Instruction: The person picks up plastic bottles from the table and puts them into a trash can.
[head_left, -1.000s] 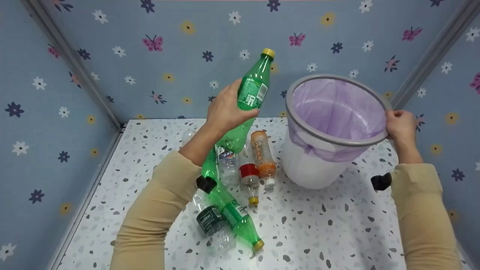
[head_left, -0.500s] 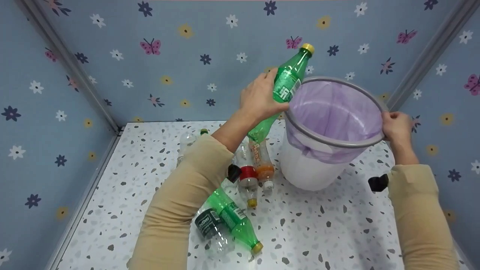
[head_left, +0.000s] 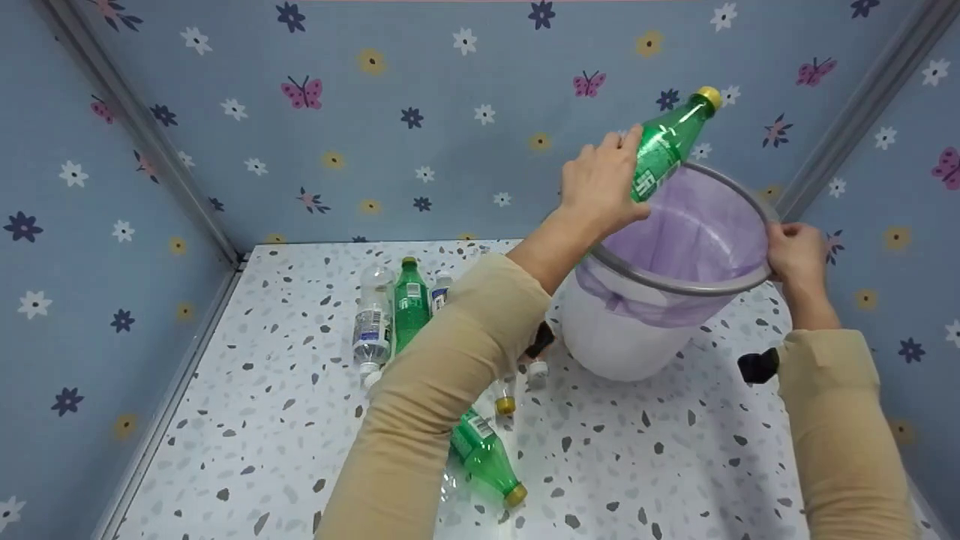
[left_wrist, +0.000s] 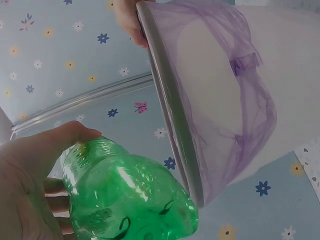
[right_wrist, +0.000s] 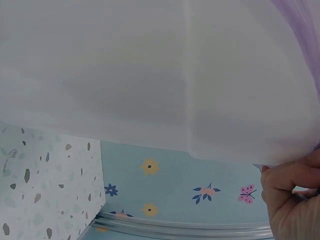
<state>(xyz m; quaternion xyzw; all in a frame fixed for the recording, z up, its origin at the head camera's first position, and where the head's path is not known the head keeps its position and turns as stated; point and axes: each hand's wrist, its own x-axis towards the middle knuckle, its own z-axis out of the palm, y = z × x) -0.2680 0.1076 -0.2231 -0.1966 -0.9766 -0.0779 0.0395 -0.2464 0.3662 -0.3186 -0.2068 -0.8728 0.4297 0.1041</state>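
A green plastic bottle [head_left: 664, 150] with a yellow cap is gripped round its middle by my left hand [head_left: 600, 184], tilted with the cap up and to the right. It overlaps the left rim of the white trash can [head_left: 622, 341], which has a grey ring rim and a purple liner bag [head_left: 682, 225]. In the left wrist view the bottle's base [left_wrist: 135, 200] faces the camera, close to the rim. My right hand [head_left: 799, 259] pinches the rim on the can's right side. The can leans a little toward me.
On the speckled table [head_left: 247, 420] lie a clear bottle [head_left: 373, 322], an upright-pointing green bottle [head_left: 411, 300] and another green bottle [head_left: 487, 457] nearer me. More bottles are partly hidden under my left sleeve. Flower-patterned walls [head_left: 450, 112] enclose the back and sides.
My left hand has carried the green bottle rightward from above the other bottles to the can's rim, tilting it further to the right. The right hand keeps its hold on the rim.
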